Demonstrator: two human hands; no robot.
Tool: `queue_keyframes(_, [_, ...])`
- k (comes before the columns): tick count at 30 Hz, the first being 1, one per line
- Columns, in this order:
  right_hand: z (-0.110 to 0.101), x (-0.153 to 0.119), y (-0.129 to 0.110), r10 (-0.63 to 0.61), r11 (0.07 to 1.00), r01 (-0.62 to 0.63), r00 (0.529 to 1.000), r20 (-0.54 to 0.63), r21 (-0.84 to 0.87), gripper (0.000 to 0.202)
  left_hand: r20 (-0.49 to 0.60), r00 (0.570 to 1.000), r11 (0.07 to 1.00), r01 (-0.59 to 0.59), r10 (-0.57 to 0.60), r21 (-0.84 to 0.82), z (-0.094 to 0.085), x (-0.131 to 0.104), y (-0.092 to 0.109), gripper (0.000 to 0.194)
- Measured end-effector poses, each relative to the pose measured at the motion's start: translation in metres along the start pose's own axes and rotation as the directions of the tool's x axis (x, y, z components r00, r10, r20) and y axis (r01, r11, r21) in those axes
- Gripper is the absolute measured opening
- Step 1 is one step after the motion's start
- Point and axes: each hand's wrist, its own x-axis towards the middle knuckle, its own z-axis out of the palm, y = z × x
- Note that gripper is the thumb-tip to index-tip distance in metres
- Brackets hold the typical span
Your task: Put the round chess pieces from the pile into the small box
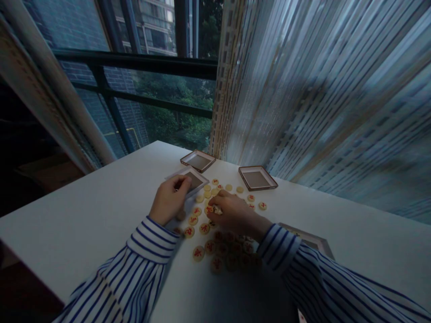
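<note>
dim daylight marks a window crossed by a dark railing, sheer striped curtain hanging beside a white table.

A white table stood by a window, its far corner pointing toward a dark railing that ran across the opening. Beyond it, a brick wall rose on the left, a pale building stood farther back, and green trees filled the lower part of the view. Upright dark frames divided the scene. A sheer striped curtain covered the right side, while a gathered beige curtain slanted down the left
</note>
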Motion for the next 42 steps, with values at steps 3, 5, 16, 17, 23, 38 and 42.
queue_keyframes(3, [0.004,0.004,0.0,0.001,1.0,-0.001,0.999,0.034,-0.003,0.03,-0.02,1.0,0.998,-0.015,0.016,0.058,-0.003,0.001,-0.001,0.036])
queue_keyframes(5, [0.005,0.006,-0.001,-0.013,1.0,0.013,0.999,0.04,0.002,0.03,-0.032,0.999,0.997,-0.024,0.026,0.072,-0.003,0.001,-0.002,0.036])
queue_keyframes(16, [0.006,0.011,-0.004,-0.013,0.999,0.017,0.995,0.099,-0.044,0.03,0.092,0.995,0.948,-0.059,0.031,0.311,-0.018,0.003,-0.005,0.029])
queue_keyframes(17, [0.005,0.011,-0.004,-0.012,0.999,0.016,0.996,0.094,-0.042,0.03,0.112,0.993,0.93,-0.066,0.027,0.361,-0.021,0.003,-0.005,0.027])
queue_keyframes(23, [0.003,0.009,0.002,0.028,1.0,-0.029,0.999,0.027,0.009,0.034,0.283,0.958,0.822,-0.119,-0.053,0.557,-0.033,-0.003,-0.01,0.027])
queue_keyframes(38, [-0.002,0.002,0.001,0.023,0.999,-0.022,0.999,-0.023,0.044,0.03,0.372,0.912,0.686,-0.162,-0.17,0.71,-0.023,-0.024,-0.006,0.026])
queue_keyframes(42, [0.0,0.001,0.003,0.021,0.999,-0.019,0.999,-0.026,0.047,0.029,0.377,0.908,0.75,-0.12,-0.182,0.65,-0.025,-0.021,-0.012,0.019])
